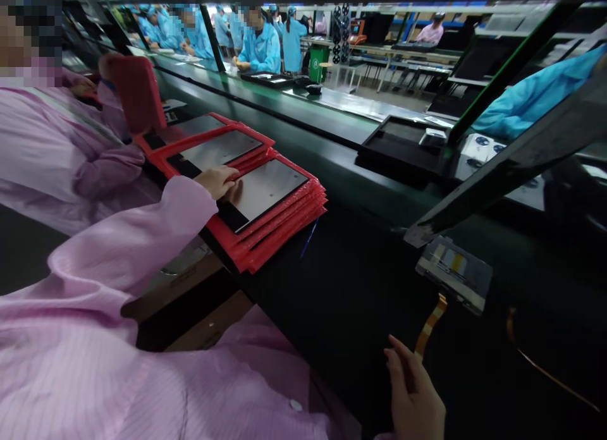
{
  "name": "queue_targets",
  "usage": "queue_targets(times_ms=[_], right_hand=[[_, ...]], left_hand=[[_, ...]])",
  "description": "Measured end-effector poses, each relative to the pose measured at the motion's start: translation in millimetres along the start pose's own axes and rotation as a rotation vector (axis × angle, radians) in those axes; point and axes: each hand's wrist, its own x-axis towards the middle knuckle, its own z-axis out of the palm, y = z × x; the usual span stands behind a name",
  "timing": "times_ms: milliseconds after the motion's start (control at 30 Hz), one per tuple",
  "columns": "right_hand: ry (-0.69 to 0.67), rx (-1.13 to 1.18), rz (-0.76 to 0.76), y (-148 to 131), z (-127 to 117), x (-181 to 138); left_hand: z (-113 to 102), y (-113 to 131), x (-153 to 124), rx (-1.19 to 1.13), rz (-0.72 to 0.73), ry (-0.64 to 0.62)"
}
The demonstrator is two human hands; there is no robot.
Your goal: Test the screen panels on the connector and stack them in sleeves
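two hands of mine are spread apart over the bench (pixel 346 282). my left hand (pixel 219 181) bends over the left side of a glossy panel (pixel 272 190), fingers curled; whether they grip it i can't tell. i seem to be at the panel-handling step, and lifting it would call for an even hold by the edges. the panel lies flat atop the nearest red sleeves (pixel 284 228), grey and mirror-like, black-bordered. my right hand (pixel 412 389), half curled, meets a gold ribbon (pixel 431 325); i can't tell if it's pinched.
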Motion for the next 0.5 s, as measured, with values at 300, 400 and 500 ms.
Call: queue_targets(times_ms=[300,400,500], right_hand=[[-0.017,-0.032,0.064,-5,-2,0],[-0.030,-0.033,0.077,-6,-3,0],[-0.034,-0.031,0.082,-7,-3,0]], left_hand=[[-64,-22,-38,0.314,-0.028,0.175],[-69,-36,-37,0.357,-0.056,0.129],[-62,-43,-35,0.376,-0.095,0.153]])
